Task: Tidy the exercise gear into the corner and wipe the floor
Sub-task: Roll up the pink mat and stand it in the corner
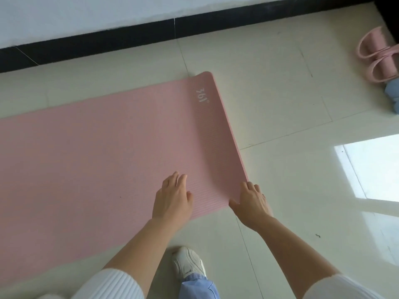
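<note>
Upper left: white wall (pixel 86 14) w/ black skirting (pixel 108 43) under it, both running across the top twd the upper right. Below that is a pale, glossy tiled floor (pixel 280 87).

A pink yoga mat (pixel 86 158) lies flat & unrolled on the floor. It fills the left & ctr of the frame and is cut off at the left edge. Its short end sits right of ctr, w/ a white "361°" logo (pixel 201 96) near the upper corner of that end. A strip of floor shows btwn mat & skirting.

Btm left: white ribbed sleeve (pixel 108 285) w/ a bare forearm leading up to the left hand (pixel 172 197). That hand lies palm-down on the mat near its lower long edge, fingers straight & slightly spread, holding nothing.

Btm ctr: white shoe (pixel 187 263) on the floor just off the mat, w/ a light-blue trouser leg (pixel 198 288) over it.

Just right of the left hand, the right hand (pixel 252 202) covers the lower corner of the mat's short end. Its thumb lies on top of the mat & the fingers, loosely bent, reach along the short edge. Can't tell if it grips the corner or only rests there.

Right side: bright window reflection (pixel 371 167) on the tiles.

Upper right, well apart fr. the mat: pink looped item (pixel 375 55) on the floor, w/ a pale-blue thing (pixel 394 96) just below it, cut by the frame edge. Can't tell what either is.
</note>
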